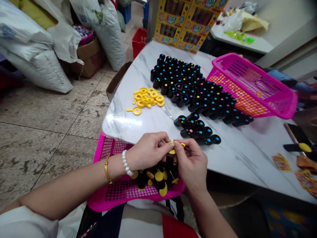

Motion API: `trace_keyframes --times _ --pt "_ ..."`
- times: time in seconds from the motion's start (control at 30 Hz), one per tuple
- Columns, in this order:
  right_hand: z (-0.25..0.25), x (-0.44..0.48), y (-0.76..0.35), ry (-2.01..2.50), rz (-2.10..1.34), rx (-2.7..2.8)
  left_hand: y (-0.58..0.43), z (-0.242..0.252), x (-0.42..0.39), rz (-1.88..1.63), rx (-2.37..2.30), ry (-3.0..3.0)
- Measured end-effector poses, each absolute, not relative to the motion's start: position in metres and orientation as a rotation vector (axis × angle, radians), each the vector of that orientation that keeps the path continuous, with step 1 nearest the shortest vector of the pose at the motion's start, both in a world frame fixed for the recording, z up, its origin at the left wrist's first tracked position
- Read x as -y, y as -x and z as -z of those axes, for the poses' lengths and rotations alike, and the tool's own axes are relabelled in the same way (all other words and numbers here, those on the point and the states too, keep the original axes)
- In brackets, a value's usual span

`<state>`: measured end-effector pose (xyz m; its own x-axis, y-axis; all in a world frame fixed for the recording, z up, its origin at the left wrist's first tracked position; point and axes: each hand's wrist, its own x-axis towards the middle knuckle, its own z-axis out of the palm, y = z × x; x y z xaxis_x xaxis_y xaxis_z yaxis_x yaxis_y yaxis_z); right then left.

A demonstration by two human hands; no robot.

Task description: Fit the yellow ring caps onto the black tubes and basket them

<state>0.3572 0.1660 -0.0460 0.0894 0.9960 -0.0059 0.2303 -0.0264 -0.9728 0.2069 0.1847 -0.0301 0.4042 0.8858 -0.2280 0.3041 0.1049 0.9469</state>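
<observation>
My left hand [151, 148], with a pearl bracelet at the wrist, pinches a small yellow piece [172, 151]. My right hand [192, 162] closes on the same piece from the other side, fingertips meeting. What lies under the fingers is hidden. Below both hands, a pink basket [99, 195] holds several black cylinders with yellow ends [158, 176]. Beyond my hands, many black cylinders with coloured dots [184, 81] stand packed on the marble table [123, 115], and a smaller group [198, 127] is nearer. Several yellow rings with tabs [148, 97] lie in a pile left of them.
A large pink basket [284, 102] with yellow pieces sits at the right. Yellow boxes [185, 24] are stacked at the back. A phone [297, 135], a black and yellow cylinder and wrappers [281, 162] lie far right. White sacks [37, 49] and a red crate [139, 41] stand on the floor.
</observation>
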Motion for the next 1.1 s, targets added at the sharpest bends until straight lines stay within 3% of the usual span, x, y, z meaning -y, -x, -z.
trace_keyframes --times 0.27,0.6,1.1 --pt "0.042 -0.160 -0.364 1.368 -0.954 1.448 -0.213 0.052 -0.160 -0.903 -1.240 -1.906" --pt "0.026 -0.178 -0.394 1.396 -1.700 1.333 -0.208 0.041 -0.168 -0.695 -1.189 -2.173" --pt "0.036 -0.162 -0.389 1.342 -1.695 1.211 -0.210 0.048 -0.179 -0.538 -1.272 -2.324"
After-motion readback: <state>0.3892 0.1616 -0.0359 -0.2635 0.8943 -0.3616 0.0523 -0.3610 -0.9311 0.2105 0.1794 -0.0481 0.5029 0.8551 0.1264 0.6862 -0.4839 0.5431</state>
